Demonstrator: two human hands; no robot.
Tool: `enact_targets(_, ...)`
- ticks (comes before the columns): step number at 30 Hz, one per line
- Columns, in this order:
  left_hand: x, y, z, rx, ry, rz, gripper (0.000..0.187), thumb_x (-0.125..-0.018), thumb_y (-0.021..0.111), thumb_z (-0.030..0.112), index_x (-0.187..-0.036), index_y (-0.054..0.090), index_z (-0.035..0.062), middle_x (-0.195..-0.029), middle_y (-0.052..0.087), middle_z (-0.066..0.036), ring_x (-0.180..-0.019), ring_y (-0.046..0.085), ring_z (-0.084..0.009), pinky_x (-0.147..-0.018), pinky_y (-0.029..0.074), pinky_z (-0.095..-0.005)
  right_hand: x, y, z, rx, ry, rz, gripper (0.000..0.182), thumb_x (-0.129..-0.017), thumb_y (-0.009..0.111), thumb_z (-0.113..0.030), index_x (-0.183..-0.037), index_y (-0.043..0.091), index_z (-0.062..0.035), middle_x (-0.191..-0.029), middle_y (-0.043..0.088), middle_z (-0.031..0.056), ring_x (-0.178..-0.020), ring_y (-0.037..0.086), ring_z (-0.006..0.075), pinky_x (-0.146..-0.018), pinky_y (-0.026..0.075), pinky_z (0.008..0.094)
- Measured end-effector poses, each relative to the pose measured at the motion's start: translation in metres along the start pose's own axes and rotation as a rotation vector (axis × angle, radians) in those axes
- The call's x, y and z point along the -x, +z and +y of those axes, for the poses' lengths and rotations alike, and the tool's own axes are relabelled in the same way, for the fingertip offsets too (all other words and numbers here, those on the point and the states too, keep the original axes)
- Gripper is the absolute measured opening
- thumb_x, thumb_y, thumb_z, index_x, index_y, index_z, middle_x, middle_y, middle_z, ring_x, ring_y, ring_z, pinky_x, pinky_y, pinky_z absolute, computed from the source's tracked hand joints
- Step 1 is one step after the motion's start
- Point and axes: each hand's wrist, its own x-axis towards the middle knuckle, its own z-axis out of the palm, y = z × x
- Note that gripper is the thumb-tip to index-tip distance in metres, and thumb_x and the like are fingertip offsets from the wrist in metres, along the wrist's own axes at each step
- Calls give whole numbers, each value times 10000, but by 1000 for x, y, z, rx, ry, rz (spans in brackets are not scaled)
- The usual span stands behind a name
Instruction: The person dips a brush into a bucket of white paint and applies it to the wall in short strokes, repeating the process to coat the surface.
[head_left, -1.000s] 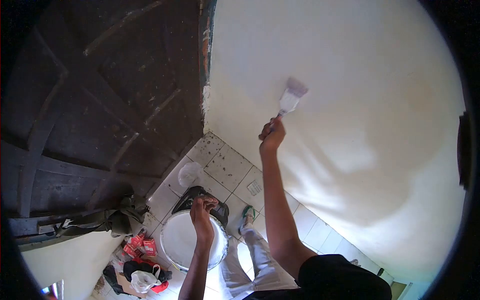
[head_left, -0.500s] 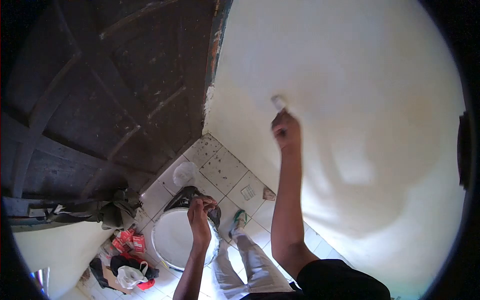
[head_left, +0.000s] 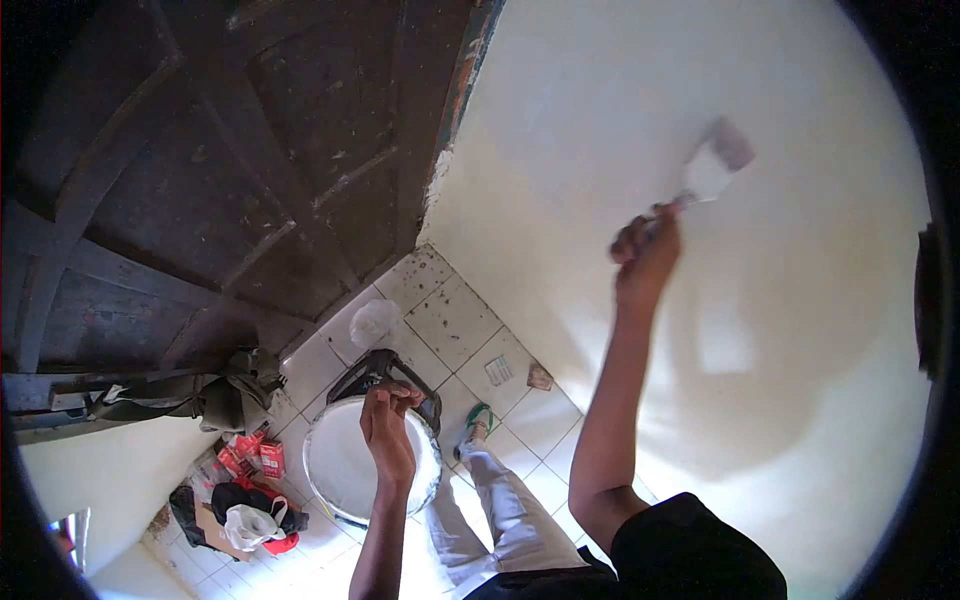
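The white wall point(head_left: 700, 330) fills the right side, and the dark wooden door point(head_left: 220, 190) fills the left. Below lies the tiled floor point(head_left: 455, 320). A big bucket point(head_left: 368, 462) hangs over the floor, full of white paint; the left hand point(head_left: 388, 432) is closed around its handle at the far rim. Left of the bucket, red cartons point(head_left: 250, 460) and a white bag point(head_left: 250, 523) lie on the floor. The right hand point(head_left: 645, 258) is raised to the wall, its fingers clamped on the handle of a paintbrush point(head_left: 715, 170), whose bristles rest on the wall. The brush is blurred, so its bristles are hard to make out. The far corner holds a small pale thing I cannot name.
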Motion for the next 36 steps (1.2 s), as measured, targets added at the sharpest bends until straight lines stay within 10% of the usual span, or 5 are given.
enact_targets(13, -3, 38, -8, 27, -70, -89, 251, -1001, 443, 240, -902, 577, 51, -901, 612, -75, -869, 572, -164, -802, 426, -307, 48, -107, 222, 71, 609, 186, 290, -973, 486, -399, -842, 468, -141, -515, 358, -14, -380, 351, 122, -386, 357, 292)
enact_targets(15, 7, 43, -2, 23, -66, -115, 251, -1001, 442, 241, -903, 576, 52, -901, 613, -76, -869, 572, -163, -799, 424, -305, 50, -114, 206, 26, 697, 229, 320, -968, 509, -383, -831, 486, -95, -526, 421, 23, -392, 426, 162, -426, 500, 361)
enact_targets(25, 53, 114, 66, -8, -138, -222, 272, -980, 488, 318, -909, 560, 66, -916, 592, -76, -878, 578, -196, -815, 435, -339, 18, -22, -77, -30, 336, -52, 358, -989, 475, -349, -816, 493, -36, -488, 351, -8, -367, 342, 103, -356, 387, 283)
enact_targets(36, 70, 91, 83, -144, -181, -324, 274, -1023, 395, 218, -934, 572, 28, -955, 612, -87, -882, 568, -161, -802, 426, -302, 40, 2, -58, 97, -45, -4, 356, -1025, 375, -357, -809, 456, -85, -500, 335, -20, -369, 312, 69, -336, 317, 240)
